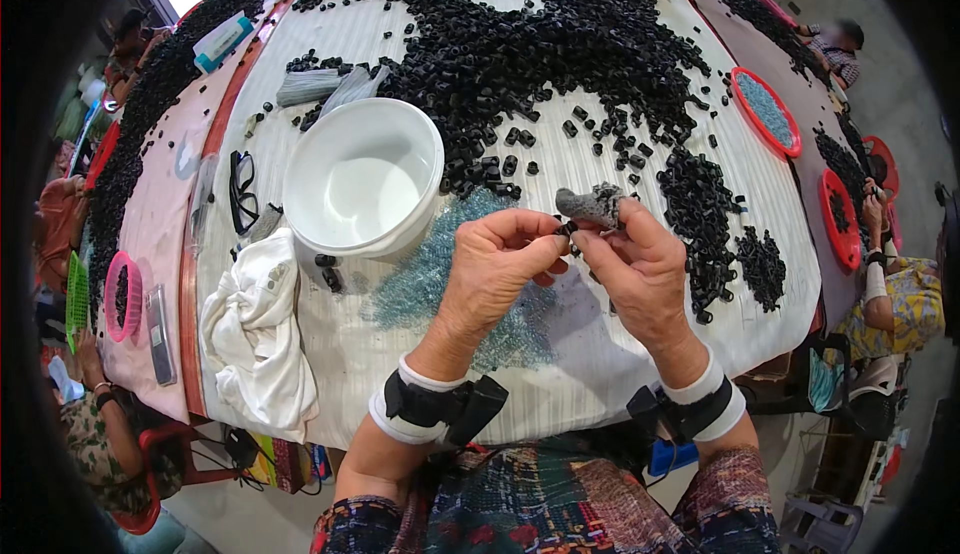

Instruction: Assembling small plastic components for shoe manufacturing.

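My left hand and my right hand meet over the middle of the table, fingertips closed. Between them they pinch a small black plastic piece, mostly covered by the fingers. A grey speckled fabric-like thing sticks out at the right hand's fingers; whether it is worn or held I cannot tell. Beneath and left of the hands spreads a pile of tiny clear-bluish pieces. Just beyond them lies a large heap of black plastic parts. A second black cluster lies right of my right hand.
Left of the hands stands a white basin, beside eyeglasses and a crumpled white cloth. Grey bundled strips lie behind it. A red tray of bluish pieces is at the right. Other people work along both sides.
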Demonstrator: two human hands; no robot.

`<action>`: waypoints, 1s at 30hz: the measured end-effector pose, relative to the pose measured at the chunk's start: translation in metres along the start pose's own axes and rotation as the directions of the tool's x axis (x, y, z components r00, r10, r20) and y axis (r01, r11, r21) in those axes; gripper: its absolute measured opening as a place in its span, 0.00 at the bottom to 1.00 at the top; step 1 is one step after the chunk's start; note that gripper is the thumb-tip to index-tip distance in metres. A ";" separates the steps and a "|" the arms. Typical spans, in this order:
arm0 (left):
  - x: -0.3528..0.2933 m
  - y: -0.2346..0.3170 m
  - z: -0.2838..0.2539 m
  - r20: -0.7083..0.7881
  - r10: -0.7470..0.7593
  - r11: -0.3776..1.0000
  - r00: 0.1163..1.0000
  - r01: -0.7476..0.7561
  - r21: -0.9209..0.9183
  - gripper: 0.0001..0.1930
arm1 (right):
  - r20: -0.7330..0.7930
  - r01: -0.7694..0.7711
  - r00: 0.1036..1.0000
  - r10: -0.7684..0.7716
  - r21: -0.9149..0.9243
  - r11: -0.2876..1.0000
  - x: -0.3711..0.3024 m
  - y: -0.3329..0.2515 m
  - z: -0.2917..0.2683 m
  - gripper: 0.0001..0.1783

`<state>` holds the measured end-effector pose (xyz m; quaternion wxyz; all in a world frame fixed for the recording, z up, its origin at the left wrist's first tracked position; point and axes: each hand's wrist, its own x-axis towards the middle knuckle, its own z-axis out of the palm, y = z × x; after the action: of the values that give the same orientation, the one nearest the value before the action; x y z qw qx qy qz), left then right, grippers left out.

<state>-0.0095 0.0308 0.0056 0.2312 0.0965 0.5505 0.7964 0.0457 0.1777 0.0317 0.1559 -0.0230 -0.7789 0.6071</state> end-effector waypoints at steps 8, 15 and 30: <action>0.001 -0.002 0.001 0.033 0.046 0.997 0.998 -0.048 0.064 0.09 | -0.005 0.334 0.940 -0.342 -0.206 0.920 0.007 0.012 -0.001 0.08; 0.002 -0.005 -0.001 0.045 0.049 0.997 0.998 -0.051 0.051 0.10 | 0.083 0.419 0.901 -0.427 -0.428 0.801 0.008 0.002 -0.007 0.10; 0.003 -0.004 -0.001 0.048 0.028 0.999 0.998 -0.029 0.021 0.09 | -0.030 0.268 0.958 -0.285 -0.258 0.928 0.005 0.012 -0.008 0.08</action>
<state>-0.0112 0.0324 0.0015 0.2318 0.1257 0.5520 0.7911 0.0409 0.1891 0.0228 0.2616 0.0471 -0.8391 0.4745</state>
